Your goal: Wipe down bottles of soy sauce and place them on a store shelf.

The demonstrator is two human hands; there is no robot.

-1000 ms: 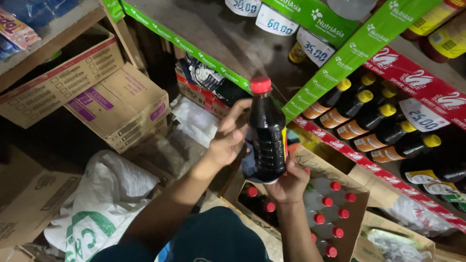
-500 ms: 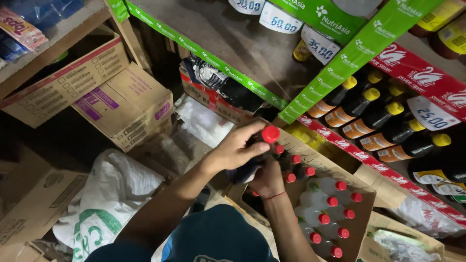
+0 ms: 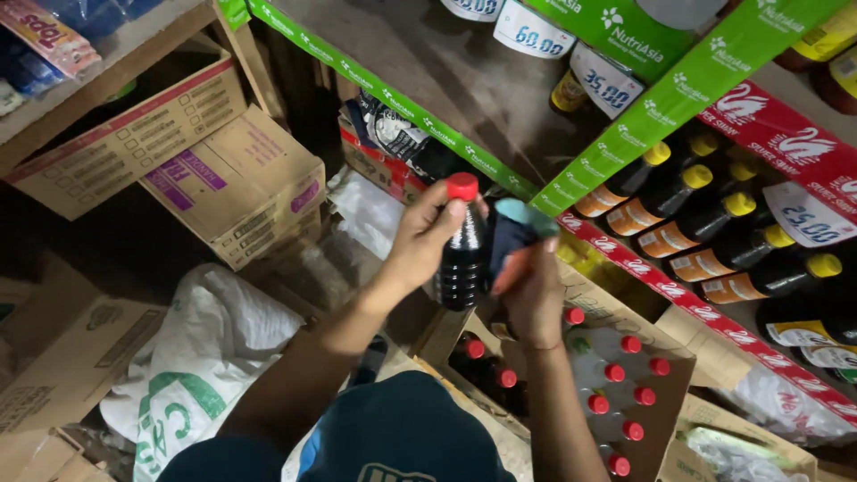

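Shelves edged with green strips (image 3: 428, 125) and a red strip (image 3: 714, 303) ran slantwise across the store around you, and dark bottles with yellow caps (image 3: 705, 223) lay in a row on the lower one. Your left hand (image 3: 428, 236) gripped a dark plastic bottle with a red cap (image 3: 464, 241) near its neck, thumb on the near side and fingers curled round the far side, holding it upright at the middle of the view. Your right hand (image 3: 531, 286) pressed a teal cloth (image 3: 513, 234) against the bottle's side, fingers closed on the fabric; how tightly they pinched it you could not tell. Below your hands stood an open brown cardboard carton (image 3: 661, 406) packed with red-capped bottles (image 3: 620, 402), some dark, some clear. To your left leaned a brown cardboard box with purple printing (image 3: 241, 183), and beneath it lay a white woven sack with green lettering (image 3: 201, 357)
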